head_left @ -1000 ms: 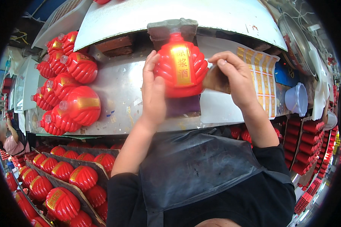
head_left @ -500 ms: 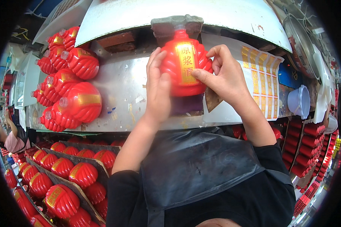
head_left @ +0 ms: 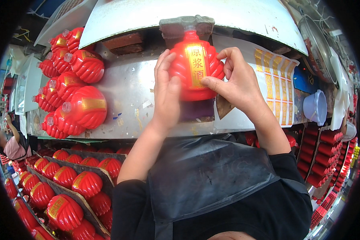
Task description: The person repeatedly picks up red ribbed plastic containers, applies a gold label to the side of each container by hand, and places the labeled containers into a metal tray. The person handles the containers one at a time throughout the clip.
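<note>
Red ribbed bottle with a gold label stands upright on the metal bench, its long axis vertical and its neck up under a grey fixture; it sits between both hands, the left hand flat and open against its left flank, the right hand curled on its right side with thumb pressed to the label. Left of the bottle lie stacked red bottles; right of it a sheet of gold labels; nearer than it, below the bench, racks of more bottles.
</note>
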Motion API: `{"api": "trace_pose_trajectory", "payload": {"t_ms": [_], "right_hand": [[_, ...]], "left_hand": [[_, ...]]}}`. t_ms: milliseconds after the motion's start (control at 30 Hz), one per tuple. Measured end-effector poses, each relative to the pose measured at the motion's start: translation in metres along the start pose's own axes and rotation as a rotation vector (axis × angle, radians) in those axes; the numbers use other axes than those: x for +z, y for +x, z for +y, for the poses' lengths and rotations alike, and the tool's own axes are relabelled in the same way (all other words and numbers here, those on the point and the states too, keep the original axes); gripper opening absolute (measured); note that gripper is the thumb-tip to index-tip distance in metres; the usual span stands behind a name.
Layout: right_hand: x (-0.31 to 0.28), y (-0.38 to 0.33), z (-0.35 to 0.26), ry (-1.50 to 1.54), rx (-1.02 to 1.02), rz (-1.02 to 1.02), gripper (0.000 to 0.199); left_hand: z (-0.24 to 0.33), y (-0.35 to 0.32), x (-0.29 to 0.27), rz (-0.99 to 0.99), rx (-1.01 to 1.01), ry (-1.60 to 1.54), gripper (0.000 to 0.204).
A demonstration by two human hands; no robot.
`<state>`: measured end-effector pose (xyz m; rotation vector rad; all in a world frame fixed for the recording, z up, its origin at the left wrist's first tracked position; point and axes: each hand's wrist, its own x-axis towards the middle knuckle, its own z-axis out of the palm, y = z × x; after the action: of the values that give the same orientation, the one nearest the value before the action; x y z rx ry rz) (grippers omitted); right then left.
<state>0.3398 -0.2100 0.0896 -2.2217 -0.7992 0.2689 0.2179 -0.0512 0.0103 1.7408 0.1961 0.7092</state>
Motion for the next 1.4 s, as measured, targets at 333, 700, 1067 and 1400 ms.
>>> {"api": "trace_pose_trajectory", "payload": {"t_ms": [333, 700, 1067, 1400], "right_hand": [[-0.019, 0.017, 0.009, 0.405, 0.032, -0.058, 0.027], [-0.012, 0.032, -0.011, -0.103, -0.622, 0.073, 0.028], [0.011, -0.025, 0.006, -0.049, -1.087, 0.088, 0.020], [-0.010, 0.059, -0.015, -0.200, -0.638, 0.153, 0.028]], "left_hand": [[0.004, 0.001, 0.002, 0.008, -0.041, 0.004, 0.080], [0.003, 0.001, 0.002, 0.010, 0.021, 0.105, 0.086], [-0.004, -0.004, 0.002, 0.031, -0.060, -0.248, 0.063], [0.007, 0.002, 0.001, 0.040, -0.112, -0.238, 0.062]]}}
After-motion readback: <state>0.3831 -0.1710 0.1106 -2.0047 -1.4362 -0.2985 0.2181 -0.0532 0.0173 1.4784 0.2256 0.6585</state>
